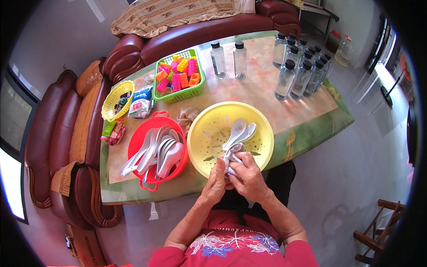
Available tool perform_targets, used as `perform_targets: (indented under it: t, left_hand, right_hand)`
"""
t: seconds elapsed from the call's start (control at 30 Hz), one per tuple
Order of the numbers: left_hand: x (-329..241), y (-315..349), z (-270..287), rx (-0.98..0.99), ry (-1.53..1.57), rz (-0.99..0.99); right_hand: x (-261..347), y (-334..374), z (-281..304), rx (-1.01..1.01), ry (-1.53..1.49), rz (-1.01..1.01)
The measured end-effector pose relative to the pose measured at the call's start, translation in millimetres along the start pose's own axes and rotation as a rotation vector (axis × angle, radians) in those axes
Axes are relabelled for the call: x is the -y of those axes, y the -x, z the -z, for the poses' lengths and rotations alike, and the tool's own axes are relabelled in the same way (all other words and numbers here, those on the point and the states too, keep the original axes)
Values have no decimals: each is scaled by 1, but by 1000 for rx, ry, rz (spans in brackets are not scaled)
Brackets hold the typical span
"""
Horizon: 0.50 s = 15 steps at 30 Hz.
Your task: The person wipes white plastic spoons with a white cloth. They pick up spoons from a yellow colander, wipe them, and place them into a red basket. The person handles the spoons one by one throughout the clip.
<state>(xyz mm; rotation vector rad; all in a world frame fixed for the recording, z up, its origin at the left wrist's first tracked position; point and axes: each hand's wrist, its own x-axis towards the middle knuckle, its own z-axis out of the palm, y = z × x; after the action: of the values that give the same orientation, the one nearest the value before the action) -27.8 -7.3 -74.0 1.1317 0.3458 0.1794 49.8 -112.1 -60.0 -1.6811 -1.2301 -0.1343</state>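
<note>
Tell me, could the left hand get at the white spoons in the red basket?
Probably yes: the red basket is open-topped and nearby, with white spoons uncovered, though the left hand is busy gripping a pale cloth.

Dead ahead, centre: my fingers (242,169), bunched round a cloth (230,161), fill the near side of the yellow basin (198,133). Left of centre, the red basket (137,139) crowds its edge, leaving me hardly any gap; spoons (171,153) jut over the lower-left rim. Upper left, the green basket (180,95) bars the way. Widest passage: bare counter (264,93) from upper centre rightward, until the clustered bottles (299,81), upper right, wall it off.
</note>
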Motion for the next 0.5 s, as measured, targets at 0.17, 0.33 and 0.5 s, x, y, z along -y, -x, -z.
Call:
perform_targets:
  t: [0.17,0.33,0.5]
  left_hand:
    - [-9,7,-10,-31,9,141]
    - [-16,8,-16,2,53,41]
    - [-11,4,-15,-47,17,13]
  right_hand:
    - [-6,-12,-15,-307,161,-7]
    - [-7,-29,-15,-412,149,-87]
    - [-20,-14,-31,-367,-272,-452]
